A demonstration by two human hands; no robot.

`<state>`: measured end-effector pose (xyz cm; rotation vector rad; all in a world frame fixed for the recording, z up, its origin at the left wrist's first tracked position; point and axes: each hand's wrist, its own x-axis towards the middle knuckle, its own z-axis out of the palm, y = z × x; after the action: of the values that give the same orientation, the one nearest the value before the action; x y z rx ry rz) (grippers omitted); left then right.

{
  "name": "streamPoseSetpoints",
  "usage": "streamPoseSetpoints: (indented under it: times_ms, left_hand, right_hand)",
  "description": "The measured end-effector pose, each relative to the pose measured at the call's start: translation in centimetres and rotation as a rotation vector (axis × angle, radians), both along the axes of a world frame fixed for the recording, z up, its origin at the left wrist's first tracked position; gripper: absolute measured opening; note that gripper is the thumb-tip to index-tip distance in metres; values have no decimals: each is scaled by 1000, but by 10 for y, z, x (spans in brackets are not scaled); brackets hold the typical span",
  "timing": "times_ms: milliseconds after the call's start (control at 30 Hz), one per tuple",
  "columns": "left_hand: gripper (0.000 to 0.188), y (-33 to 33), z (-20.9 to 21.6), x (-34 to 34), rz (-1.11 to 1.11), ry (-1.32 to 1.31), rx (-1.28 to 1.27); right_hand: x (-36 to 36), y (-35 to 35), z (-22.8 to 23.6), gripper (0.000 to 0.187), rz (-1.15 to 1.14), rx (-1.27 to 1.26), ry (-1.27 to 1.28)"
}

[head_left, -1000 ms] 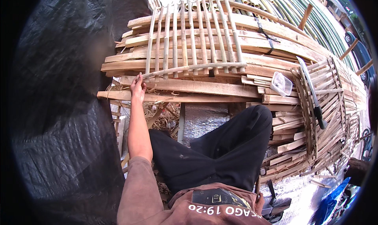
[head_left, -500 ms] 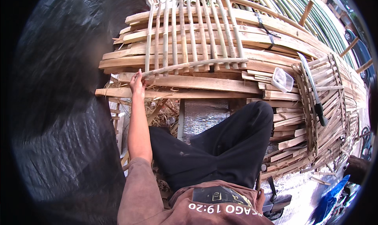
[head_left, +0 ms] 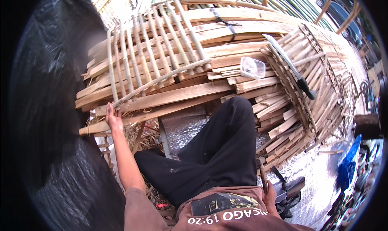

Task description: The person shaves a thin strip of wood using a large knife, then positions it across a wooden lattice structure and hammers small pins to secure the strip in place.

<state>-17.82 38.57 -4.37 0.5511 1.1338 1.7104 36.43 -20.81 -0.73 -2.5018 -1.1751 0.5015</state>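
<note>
Left hand (head_left: 113, 118) pinches the near-left corner of the bamboo lattice panel (head_left: 155, 65), better steadied square on the plank stack (head_left: 226, 49), while the right hand (head_left: 270, 195), near the hip, wraps a thin stick (head_left: 263, 178).

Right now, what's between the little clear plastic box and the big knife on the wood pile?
In the head view, only bare bamboo slats lie between the clear plastic box and the long knife.
</note>
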Motion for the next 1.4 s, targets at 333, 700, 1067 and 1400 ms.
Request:
streamPoseSetpoints:
  times_ms: [333, 700, 1067, 1400]
  left_hand:
    - [38, -23, 25, 1, -5, -17, -1]
    - [38, -65, 28, 42, -144, -287, 59]
    - [37, -66, 33, 64, -16, -248, 40]
    - [35, -73, 30, 72, -30, -262, 8]
  right_hand:
    - [13, 59, 38, 46, 257, -199, -199]
    - [82, 391, 172, 14, 593, 578, -328]
    - [122, 542, 125, 23, 469, -162, -430]
    - [123, 534, 123, 10, 561, -78, -512]
